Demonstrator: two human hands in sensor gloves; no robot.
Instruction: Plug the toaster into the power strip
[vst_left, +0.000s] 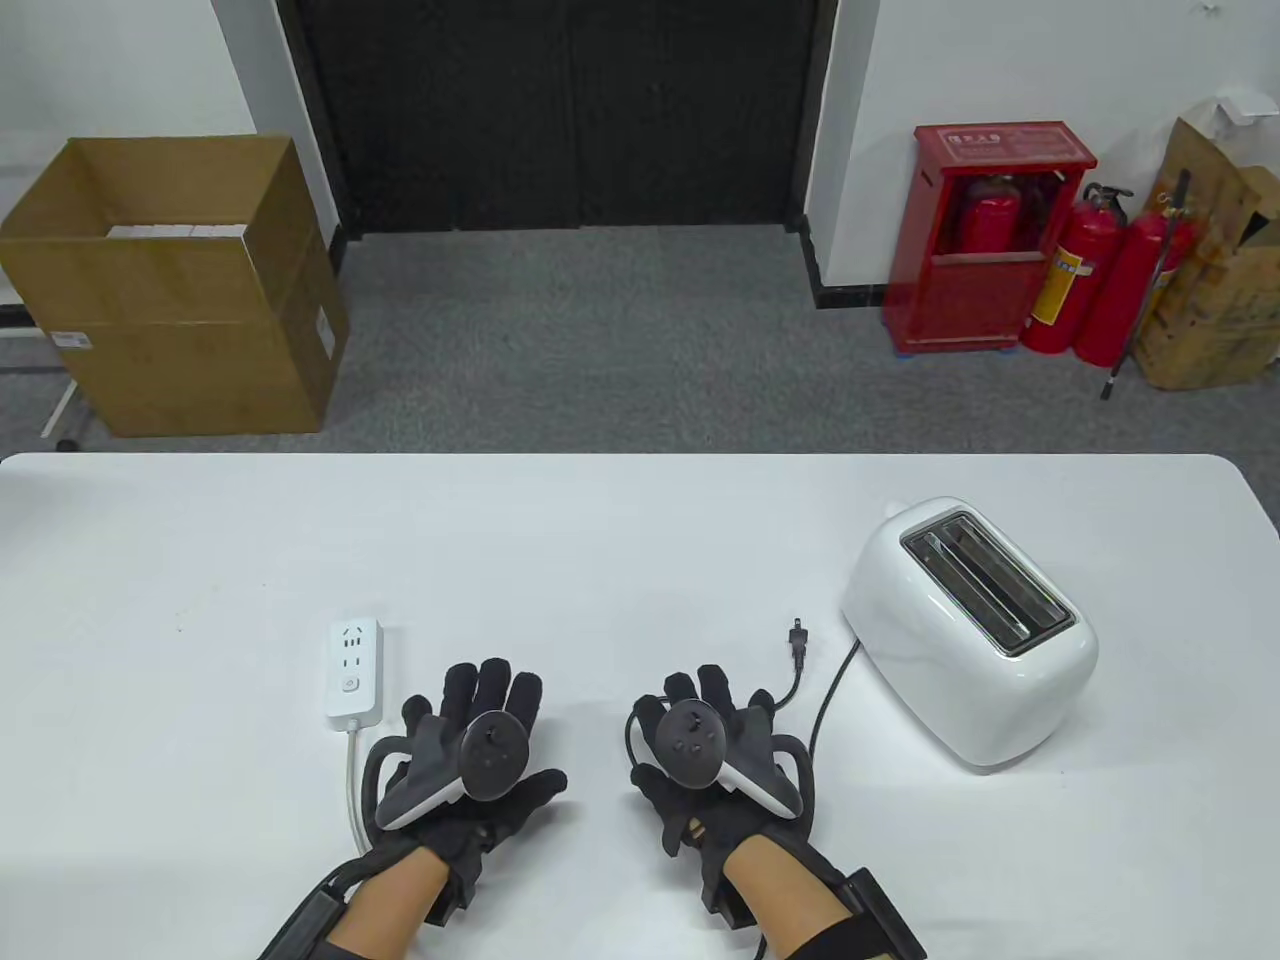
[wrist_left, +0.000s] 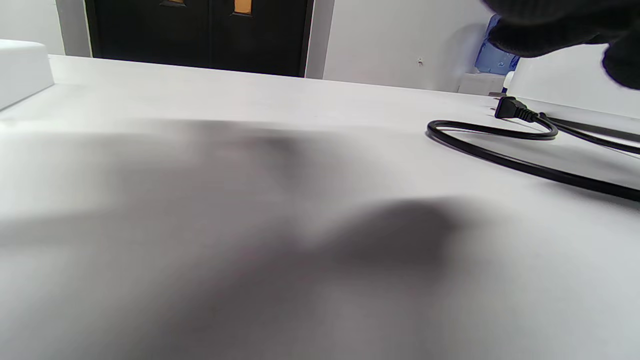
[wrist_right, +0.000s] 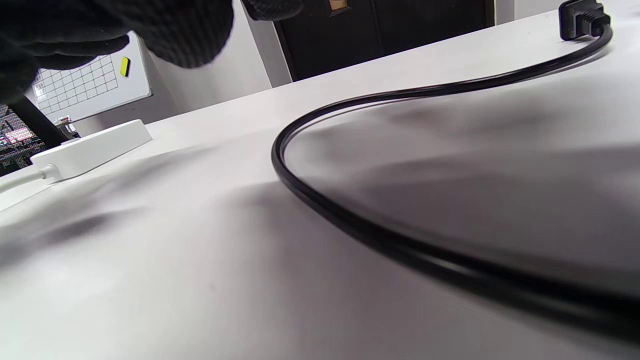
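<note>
Plug (vst_left: 797, 638) — black, two-pronged, lying loose on the white surface (vst_left: 600, 540), just ahead and to the right of the right hand (vst_left: 712, 745); long axis points away from the person. Right hand nearer; its grip is released, flat, holding nothing. Left hand (vst_left: 472, 745) likewise spread and unladen. Power strip (vst_left: 355, 672) — white, just ahead-left of the left grip. Toaster (vst_left: 970, 630) — white, far right, cord (vst_left: 825, 700) unplugged.
</note>
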